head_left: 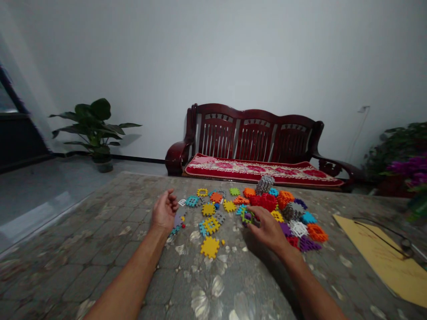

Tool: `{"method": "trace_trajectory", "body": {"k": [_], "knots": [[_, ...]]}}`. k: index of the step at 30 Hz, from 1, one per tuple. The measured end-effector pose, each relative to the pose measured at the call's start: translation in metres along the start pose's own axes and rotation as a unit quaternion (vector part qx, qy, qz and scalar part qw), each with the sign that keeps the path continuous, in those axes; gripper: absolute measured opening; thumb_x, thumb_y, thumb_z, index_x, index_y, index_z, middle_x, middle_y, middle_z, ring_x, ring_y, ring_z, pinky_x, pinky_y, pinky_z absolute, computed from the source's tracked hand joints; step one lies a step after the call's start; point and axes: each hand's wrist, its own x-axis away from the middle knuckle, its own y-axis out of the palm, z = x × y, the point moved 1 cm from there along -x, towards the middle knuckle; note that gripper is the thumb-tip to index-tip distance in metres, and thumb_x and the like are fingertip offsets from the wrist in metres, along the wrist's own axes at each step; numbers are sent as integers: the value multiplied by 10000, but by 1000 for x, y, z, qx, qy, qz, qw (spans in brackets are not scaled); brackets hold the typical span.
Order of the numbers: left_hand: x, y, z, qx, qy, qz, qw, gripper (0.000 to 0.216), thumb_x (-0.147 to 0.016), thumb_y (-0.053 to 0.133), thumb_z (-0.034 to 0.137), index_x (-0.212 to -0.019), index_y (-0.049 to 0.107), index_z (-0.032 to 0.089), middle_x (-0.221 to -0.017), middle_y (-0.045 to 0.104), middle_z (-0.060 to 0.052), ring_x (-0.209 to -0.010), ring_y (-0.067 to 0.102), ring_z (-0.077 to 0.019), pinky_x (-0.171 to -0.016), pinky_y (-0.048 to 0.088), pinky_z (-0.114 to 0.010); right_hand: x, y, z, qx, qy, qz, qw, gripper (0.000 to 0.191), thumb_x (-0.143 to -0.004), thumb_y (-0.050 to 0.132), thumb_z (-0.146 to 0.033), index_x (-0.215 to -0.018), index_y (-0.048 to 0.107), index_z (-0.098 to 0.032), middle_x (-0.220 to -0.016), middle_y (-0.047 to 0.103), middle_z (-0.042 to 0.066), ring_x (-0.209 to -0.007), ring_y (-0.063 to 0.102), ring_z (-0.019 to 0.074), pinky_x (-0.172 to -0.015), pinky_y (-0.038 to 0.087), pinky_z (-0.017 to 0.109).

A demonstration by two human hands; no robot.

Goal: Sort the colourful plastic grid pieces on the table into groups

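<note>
My right hand pinches a light green square frame piece with notched edges, a plastic interlocking block, just above the table. My left hand is raised palm inward, its fingers loosely curled and apart, with nothing in it. Beside and partly behind it lie a grey-lilac piece and a teal window-like piece. Between my hands are flat yellow blocks, one of them a solid yellow square nearest to me. Right of them, a red block cluster is partly hidden by my right hand.
Stacks of grey blocks, orange blocks and purple blocks crowd the right side of the patterned table. A yellow envelope with eyeglasses lies farther right. Behind stands a wooden bench.
</note>
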Motion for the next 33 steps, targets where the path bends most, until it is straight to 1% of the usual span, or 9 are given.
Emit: {"method": "trace_trajectory", "body": {"k": [2, 4, 6, 10, 14, 19, 21, 25, 33], "knots": [[-7, -8, 4, -65, 78, 62, 993, 222, -727, 629, 354, -844, 632, 166, -563, 526, 71, -421, 424, -51, -382, 272, -158, 4, -14, 10, 28, 25, -20, 999, 478, -732, 597, -193, -1207, 649, -203, -1193, 690, 95, -1119, 623, 264, -997, 466, 423], [-13, -16, 8, -144, 143, 96, 974, 246, -683, 616, 377, -806, 631, 164, -557, 514, 71, -435, 414, -59, -400, 283, -169, 6, -26, 17, 48, 38, -37, 997, 467, -717, 602, -198, -1181, 657, -200, -1162, 702, 90, -1091, 631, 260, -979, 465, 406], [-16, -23, 11, -211, 171, 114, 956, 271, -663, 585, 405, -782, 625, 165, -557, 513, 67, -442, 415, -70, -420, 313, -188, 7, -37, 21, 62, 49, -46, 996, 426, -701, 600, -196, -1121, 673, -207, -1100, 717, 74, -1048, 638, 253, -948, 467, 392], [-20, -31, 13, -263, 171, 144, 938, 294, -647, 542, 426, -770, 619, 170, -563, 515, 57, -457, 427, -89, -440, 336, -213, 9, -53, 23, 60, 56, -50, 995, 314, -678, 591, -197, -977, 683, -223, -1032, 710, 50, -1009, 630, 240, -924, 458, 370], [-22, -32, 12, -270, 165, 149, 937, 289, -647, 543, 421, -770, 624, 172, -570, 514, 53, -480, 434, -97, -453, 345, -216, 13, -63, 26, 46, 80, -79, 993, 312, -661, 598, -198, -962, 675, -224, -1039, 690, 47, -1004, 619, 232, -914, 454, 349], [-23, -34, 8, -292, 158, 121, 936, 312, -648, 547, 428, -795, 647, 172, -584, 526, 48, -506, 452, -109, -474, 356, -225, 18, -63, 34, 86, 123, -123, 981, 318, -648, 624, -189, -958, 686, -223, -983, 694, 35, -921, 629, 220, -846, 459, 320], [-23, -35, 6, -303, 158, 111, 933, 322, -648, 549, 432, -801, 655, 170, -596, 535, 43, -516, 460, -114, -480, 357, -229, 19, -63, 36, 103, 133, -131, 977, 330, -650, 627, -181, -971, 690, -220, -977, 702, 40, -918, 633, 221, -848, 454, 318], [-24, -37, 4, -311, 155, 103, 932, 336, -647, 546, 437, -808, 663, 166, -613, 542, 34, -531, 468, -124, -485, 361, -236, 19, -61, 41, 123, 122, -129, 976, 347, -652, 610, -169, -988, 686, -211, -1030, 709, 56, -993, 629, 242, -895, 437, 334], [-26, -38, 1, -340, 144, 91, 925, 363, -664, 548, 457, -831, 677, 161, -636, 558, 21, -554, 485, -138, -512, 376, -248, 20, -64, 40, 150, 136, -154, 967, 343, -682, 591, -186, -1010, 678, -232, -1032, 708, 37, -966, 642, 222, -852, 439, 304]]}}
